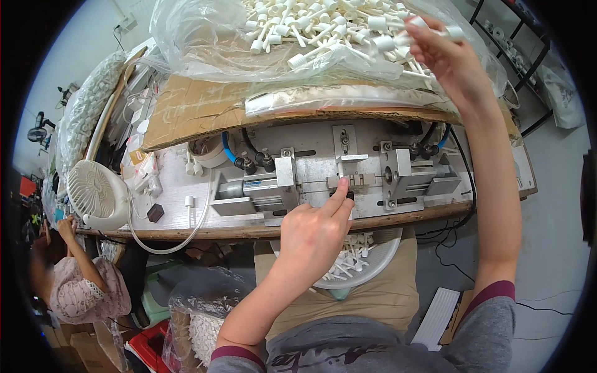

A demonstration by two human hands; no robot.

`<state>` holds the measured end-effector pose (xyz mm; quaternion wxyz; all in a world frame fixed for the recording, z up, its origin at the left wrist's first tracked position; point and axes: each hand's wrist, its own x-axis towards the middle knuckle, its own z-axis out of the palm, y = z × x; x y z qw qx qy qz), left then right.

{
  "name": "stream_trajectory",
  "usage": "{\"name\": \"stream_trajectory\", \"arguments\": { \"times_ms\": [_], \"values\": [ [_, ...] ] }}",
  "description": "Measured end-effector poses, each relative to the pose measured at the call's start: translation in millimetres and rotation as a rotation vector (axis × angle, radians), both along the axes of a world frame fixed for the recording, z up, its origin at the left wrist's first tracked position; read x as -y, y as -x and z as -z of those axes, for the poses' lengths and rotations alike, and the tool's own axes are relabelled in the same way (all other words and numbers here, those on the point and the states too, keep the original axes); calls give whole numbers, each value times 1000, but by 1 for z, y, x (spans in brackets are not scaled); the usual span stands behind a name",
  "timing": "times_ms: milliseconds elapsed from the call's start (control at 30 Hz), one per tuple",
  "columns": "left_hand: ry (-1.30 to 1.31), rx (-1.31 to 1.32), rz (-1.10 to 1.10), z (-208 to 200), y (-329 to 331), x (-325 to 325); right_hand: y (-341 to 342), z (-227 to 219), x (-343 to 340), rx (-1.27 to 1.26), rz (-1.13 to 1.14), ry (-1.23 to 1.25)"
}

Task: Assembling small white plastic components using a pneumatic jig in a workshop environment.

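Note:
My left hand point(314, 233) reaches over the bench edge with its index finger stretched out. That fingertip rests on a small white plastic piece point(341, 169) at the metal clamping fixture point(360, 181); the thumb side is partly hidden. Up at the far right, my right hand point(444, 59) is at the edge of a heap of white capped plastic sticks point(323, 28). Its fingers are closed on a white capped stick point(418, 22), whose cap shows at the fingertips. Two metal cylinder units, left point(258, 189) and right point(420, 177), flank the fixture.
Cardboard point(193, 112) under the heap overhangs the bench. A white fan point(96, 193) stands at left, near a loose stick point(189, 208). In my lap sits a white basket point(379, 264) of sticks. Black cables point(469, 186) hang at right. Another person point(87, 280) works at far left.

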<state>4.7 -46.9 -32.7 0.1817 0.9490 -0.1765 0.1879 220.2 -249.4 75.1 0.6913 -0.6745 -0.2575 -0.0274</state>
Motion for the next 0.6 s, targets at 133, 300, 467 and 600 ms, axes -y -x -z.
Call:
{"name": "stream_trajectory", "arguments": {
  "times_ms": [133, 300, 467, 600],
  "values": [
    [268, -176, 36, -15, 2, -8, 77, 11, -8, -194, -169, -180],
    [1331, -556, 290, -27, 6, -23, 139, 40, -5, -587, -412, -91],
    [1211, -466, 392, -37, 15, -28, 150, 66, 5, -684, -399, -188],
    [1046, -312, 308, -33, 20, -32, 152, 71, 14, -648, -245, -220]
  ]
}}
